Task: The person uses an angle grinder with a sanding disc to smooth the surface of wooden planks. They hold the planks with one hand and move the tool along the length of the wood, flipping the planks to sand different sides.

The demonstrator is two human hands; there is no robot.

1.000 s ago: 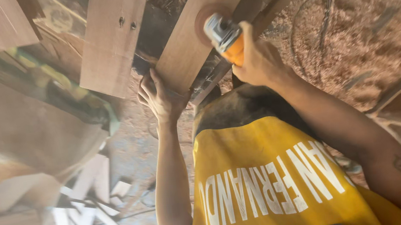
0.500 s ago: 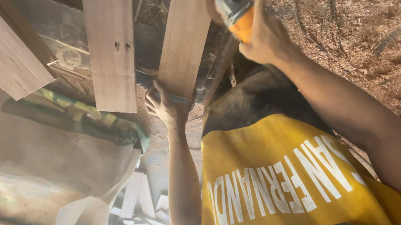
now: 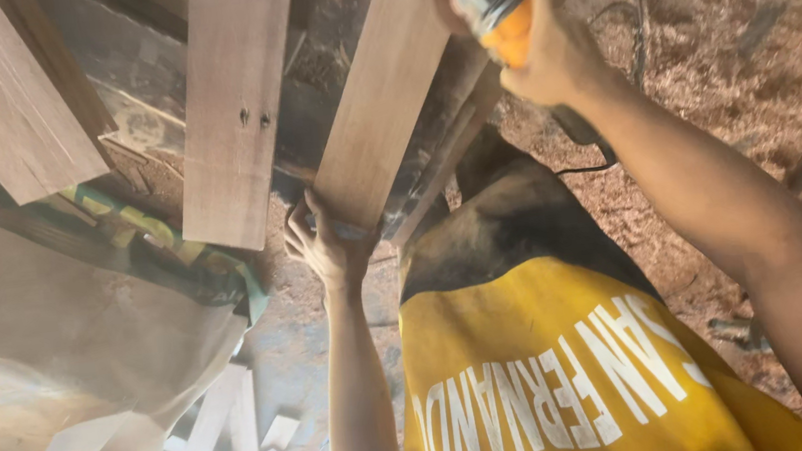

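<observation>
The right hand (image 3: 552, 52) is gripping an orange sander (image 3: 494, 5) at one o'clock on the plank (image 3: 385, 86), while the left hand (image 3: 328, 249) is clutching its unsanded near end.

Sander (image 3: 493, 5) disc top cut by the far edge, right hand (image 3: 553, 55) covers its body, left hand (image 3: 326, 246) fingertips hidden under the plank (image 3: 383, 86), left-side clutter blurred.

I am seeing an open gap running between the middle plank (image 3: 236, 103) and the right plank (image 3: 385, 86). Offcuts (image 3: 215, 448) are crowding the floor's lower left; the sawdust floor (image 3: 733, 47) at right is lying open.
</observation>
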